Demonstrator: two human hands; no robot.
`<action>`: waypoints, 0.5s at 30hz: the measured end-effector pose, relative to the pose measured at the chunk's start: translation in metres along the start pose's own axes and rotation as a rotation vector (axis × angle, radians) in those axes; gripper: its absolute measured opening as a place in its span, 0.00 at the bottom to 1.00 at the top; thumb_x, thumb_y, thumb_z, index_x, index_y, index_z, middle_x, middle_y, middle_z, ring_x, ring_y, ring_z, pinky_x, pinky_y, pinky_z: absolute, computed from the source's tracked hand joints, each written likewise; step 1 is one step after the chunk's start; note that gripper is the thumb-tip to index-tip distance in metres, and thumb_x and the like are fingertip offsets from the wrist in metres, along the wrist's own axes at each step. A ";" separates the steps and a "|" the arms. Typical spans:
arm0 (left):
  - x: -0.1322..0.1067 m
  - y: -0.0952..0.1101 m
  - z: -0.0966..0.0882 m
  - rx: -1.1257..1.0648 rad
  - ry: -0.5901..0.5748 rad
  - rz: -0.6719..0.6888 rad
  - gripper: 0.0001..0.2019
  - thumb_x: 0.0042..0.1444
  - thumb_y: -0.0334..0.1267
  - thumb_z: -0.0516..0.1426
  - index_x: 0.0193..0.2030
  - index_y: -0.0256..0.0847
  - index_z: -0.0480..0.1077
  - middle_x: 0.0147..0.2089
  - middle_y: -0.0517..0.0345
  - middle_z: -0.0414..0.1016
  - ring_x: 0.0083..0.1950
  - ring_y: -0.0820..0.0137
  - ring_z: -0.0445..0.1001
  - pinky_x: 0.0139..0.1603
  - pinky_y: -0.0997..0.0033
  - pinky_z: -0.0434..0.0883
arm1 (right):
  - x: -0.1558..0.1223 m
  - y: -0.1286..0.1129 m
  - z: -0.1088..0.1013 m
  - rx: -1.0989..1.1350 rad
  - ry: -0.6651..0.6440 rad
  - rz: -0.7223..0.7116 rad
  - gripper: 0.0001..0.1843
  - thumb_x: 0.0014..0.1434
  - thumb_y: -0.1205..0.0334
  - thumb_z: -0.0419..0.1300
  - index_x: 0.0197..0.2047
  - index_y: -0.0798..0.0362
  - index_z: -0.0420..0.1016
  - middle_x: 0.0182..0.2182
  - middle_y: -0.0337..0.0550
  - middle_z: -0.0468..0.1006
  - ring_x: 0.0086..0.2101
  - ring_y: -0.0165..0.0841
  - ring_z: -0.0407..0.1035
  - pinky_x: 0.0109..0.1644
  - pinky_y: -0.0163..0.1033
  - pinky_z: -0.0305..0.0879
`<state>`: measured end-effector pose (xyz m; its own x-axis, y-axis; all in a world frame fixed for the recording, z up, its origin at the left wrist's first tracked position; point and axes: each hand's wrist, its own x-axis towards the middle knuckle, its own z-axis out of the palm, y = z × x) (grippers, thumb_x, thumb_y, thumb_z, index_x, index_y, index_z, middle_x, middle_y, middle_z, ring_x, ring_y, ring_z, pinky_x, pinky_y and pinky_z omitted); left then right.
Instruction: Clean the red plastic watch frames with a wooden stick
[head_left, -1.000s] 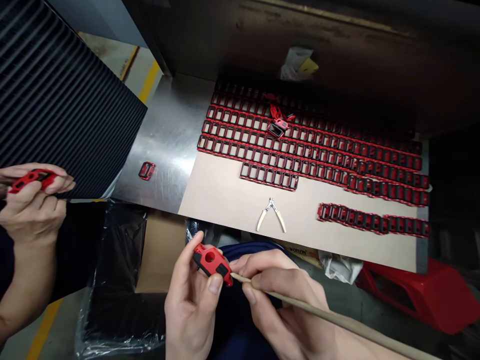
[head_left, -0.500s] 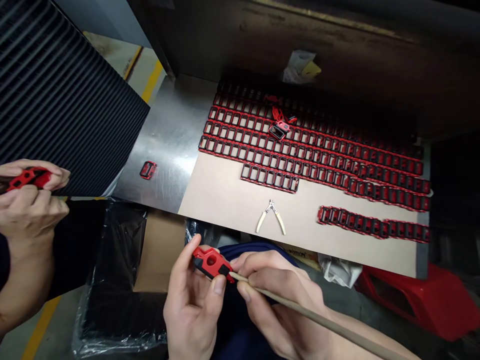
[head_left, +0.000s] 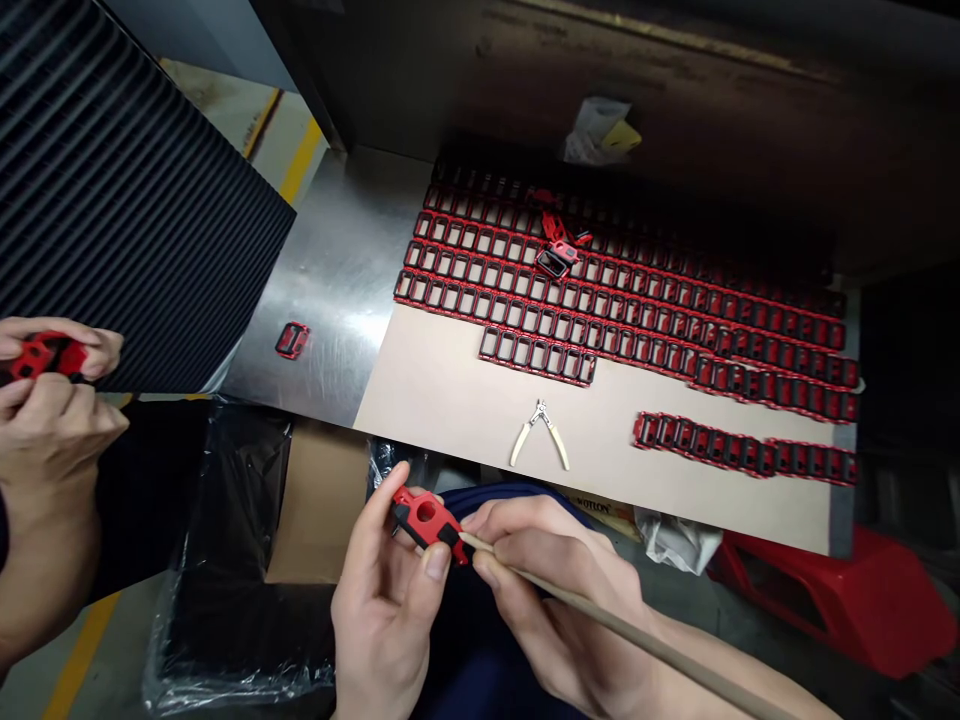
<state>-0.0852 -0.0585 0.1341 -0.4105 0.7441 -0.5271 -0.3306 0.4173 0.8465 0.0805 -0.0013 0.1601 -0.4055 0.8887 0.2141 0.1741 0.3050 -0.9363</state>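
Observation:
My left hand (head_left: 390, 600) grips a red and black plastic case (head_left: 427, 515) with a round hole in its face, thumb on the near side and fingers behind. In my right hand (head_left: 562, 590) is a thin wooden stick (head_left: 600, 612), pinched like a pencil. Its pointed tip touches the case's right end, at the black edge. Beyond both hands, a pair of nippers (head_left: 540, 435) with cream handles lies spread on the table (head_left: 435, 390).
Rows of red and black frames (head_left: 525, 300) cover the table's back, with a few loose pieces (head_left: 556, 245) on top. One frame (head_left: 292, 341) lies on the bare metal at left. A co-worker's hands (head_left: 56, 400) hold a similar part. A plastic-lined box (head_left: 240, 540) stands below.
The case has turned slightly in my left hand and shifted a little right. The stick's tip stays against its right end. The co-worker's hands have moved slightly left in view.

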 end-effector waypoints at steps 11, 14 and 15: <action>-0.002 -0.003 -0.003 0.017 0.013 -0.034 0.35 0.57 0.40 0.74 0.71 0.55 0.74 0.58 0.54 0.87 0.55 0.62 0.87 0.57 0.74 0.81 | 0.000 0.000 -0.005 -0.032 -0.025 -0.008 0.16 0.68 0.80 0.60 0.56 0.56 0.71 0.44 0.53 0.84 0.46 0.41 0.83 0.45 0.41 0.87; -0.003 -0.002 0.000 0.018 0.021 -0.001 0.30 0.57 0.38 0.75 0.66 0.58 0.78 0.57 0.58 0.87 0.54 0.66 0.87 0.57 0.79 0.79 | -0.004 0.003 -0.003 -0.031 -0.021 -0.005 0.16 0.69 0.78 0.59 0.57 0.55 0.71 0.45 0.51 0.83 0.46 0.40 0.83 0.46 0.41 0.87; -0.003 -0.002 0.001 0.014 0.021 0.009 0.29 0.57 0.38 0.74 0.65 0.59 0.79 0.56 0.59 0.88 0.54 0.67 0.87 0.56 0.81 0.79 | -0.004 0.003 -0.003 -0.031 -0.027 -0.005 0.17 0.70 0.78 0.59 0.58 0.55 0.71 0.45 0.51 0.83 0.46 0.39 0.83 0.47 0.41 0.87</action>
<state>-0.0820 -0.0610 0.1341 -0.4311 0.7369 -0.5207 -0.3146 0.4181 0.8522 0.0857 -0.0032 0.1570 -0.4309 0.8774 0.2110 0.1991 0.3204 -0.9261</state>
